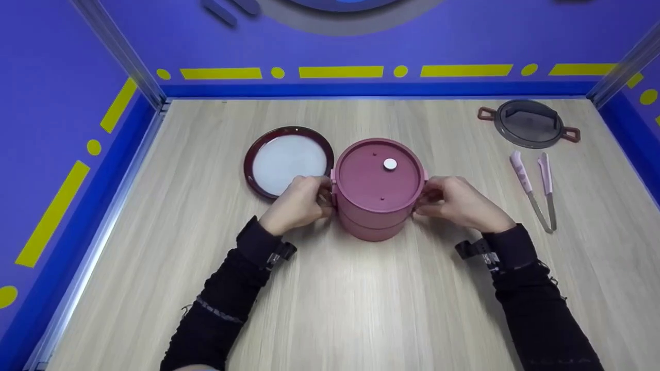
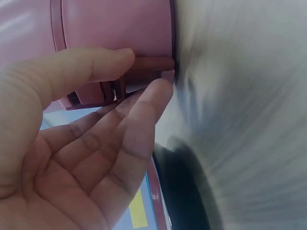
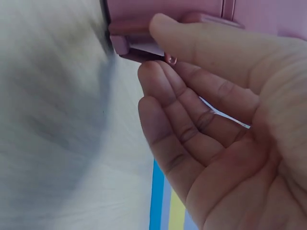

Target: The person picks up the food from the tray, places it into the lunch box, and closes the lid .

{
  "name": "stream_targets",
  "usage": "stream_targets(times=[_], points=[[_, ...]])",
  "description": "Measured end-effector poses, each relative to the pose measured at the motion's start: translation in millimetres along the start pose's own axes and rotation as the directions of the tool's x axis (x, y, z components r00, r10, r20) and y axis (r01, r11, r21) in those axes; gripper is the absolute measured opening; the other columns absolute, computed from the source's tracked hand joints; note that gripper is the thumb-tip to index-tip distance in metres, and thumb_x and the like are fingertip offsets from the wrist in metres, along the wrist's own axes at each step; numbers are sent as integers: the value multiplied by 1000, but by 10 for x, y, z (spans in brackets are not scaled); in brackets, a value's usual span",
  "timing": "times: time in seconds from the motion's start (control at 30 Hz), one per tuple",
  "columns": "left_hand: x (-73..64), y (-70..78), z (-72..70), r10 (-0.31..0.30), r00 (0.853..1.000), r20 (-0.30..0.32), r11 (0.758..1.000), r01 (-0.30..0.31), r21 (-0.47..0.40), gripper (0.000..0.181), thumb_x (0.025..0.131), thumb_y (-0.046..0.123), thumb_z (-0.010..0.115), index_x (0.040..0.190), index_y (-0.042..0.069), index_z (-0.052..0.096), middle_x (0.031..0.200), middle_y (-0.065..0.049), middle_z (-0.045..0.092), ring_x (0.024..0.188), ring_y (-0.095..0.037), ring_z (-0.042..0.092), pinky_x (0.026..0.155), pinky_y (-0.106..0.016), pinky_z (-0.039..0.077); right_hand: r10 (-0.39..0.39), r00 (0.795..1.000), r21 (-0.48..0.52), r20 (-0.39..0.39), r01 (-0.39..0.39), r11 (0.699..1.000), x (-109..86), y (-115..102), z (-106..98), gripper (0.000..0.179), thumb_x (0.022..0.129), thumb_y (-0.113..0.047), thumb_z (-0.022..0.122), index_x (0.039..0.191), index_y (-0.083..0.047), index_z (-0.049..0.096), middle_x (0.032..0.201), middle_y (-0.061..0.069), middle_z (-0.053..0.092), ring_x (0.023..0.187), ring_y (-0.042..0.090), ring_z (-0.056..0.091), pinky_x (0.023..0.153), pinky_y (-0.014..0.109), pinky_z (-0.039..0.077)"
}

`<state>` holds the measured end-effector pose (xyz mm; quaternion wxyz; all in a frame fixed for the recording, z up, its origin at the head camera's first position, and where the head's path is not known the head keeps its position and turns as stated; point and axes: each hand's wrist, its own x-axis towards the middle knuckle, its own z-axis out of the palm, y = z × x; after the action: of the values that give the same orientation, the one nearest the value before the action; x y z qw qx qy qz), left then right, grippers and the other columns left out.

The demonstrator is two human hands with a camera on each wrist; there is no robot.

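Observation:
A round, dusty-pink lidded pot [image 1: 379,178] stands upright on the table, with a small white knob on its flat lid. My left hand [image 1: 301,201] is at its left side and my right hand [image 1: 459,201] at its right. In the left wrist view the thumb lies on top of a reddish side handle [image 2: 148,64], with the fingers on the other side of it. The right wrist view has the other thumb over the matching handle [image 3: 129,28], fingertips right under its edge.
A white plate with a dark red rim [image 1: 255,154] lies left of the pot, partly behind my left hand. At the back right is a dark see-through lid [image 1: 528,126] with two brown side handles. Metal tongs [image 1: 538,208] with pink ends lie in front of it. Blue walls border the table.

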<state>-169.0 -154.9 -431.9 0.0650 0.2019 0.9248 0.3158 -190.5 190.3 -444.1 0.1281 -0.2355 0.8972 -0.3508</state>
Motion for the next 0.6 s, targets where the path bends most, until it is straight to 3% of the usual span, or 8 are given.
stream_targets(times=[0.2, 0.43, 0.6], points=[[22, 3, 28, 12, 1000, -13, 1000, -12, -25, 26, 77, 1, 80, 100, 9, 71, 87, -5, 74, 82, -20, 70, 77, -31, 56, 2, 1000, 15, 5, -2, 1000, 17, -26, 30, 27, 86, -9, 80, 112, -5, 73, 104, 7, 77, 101, 24, 74, 93, 41, 59], [19, -1, -4, -31, 999, 36, 997, 33, -71, 30, 79, 5, 83, 106, 8, 71, 92, -8, 74, 83, -18, 68, 79, -32, 57, 9, 1000, 24, 9, -9, 1000, 24, -35, 46, 26, 86, -9, 80, 111, -6, 73, 103, 6, 77, 101, 22, 74, 91, 33, 58], [-8, -3, -71, -47, 995, 90, 992, 57, -108, 38, 83, 9, 82, 119, 7, 68, 103, -10, 74, 94, -23, 70, 88, -36, 58, -18, 1000, 62, 25, 16, 998, 4, -13, -30, 31, 87, -10, 81, 116, -8, 70, 106, 5, 76, 103, 21, 74, 92, 31, 58]])
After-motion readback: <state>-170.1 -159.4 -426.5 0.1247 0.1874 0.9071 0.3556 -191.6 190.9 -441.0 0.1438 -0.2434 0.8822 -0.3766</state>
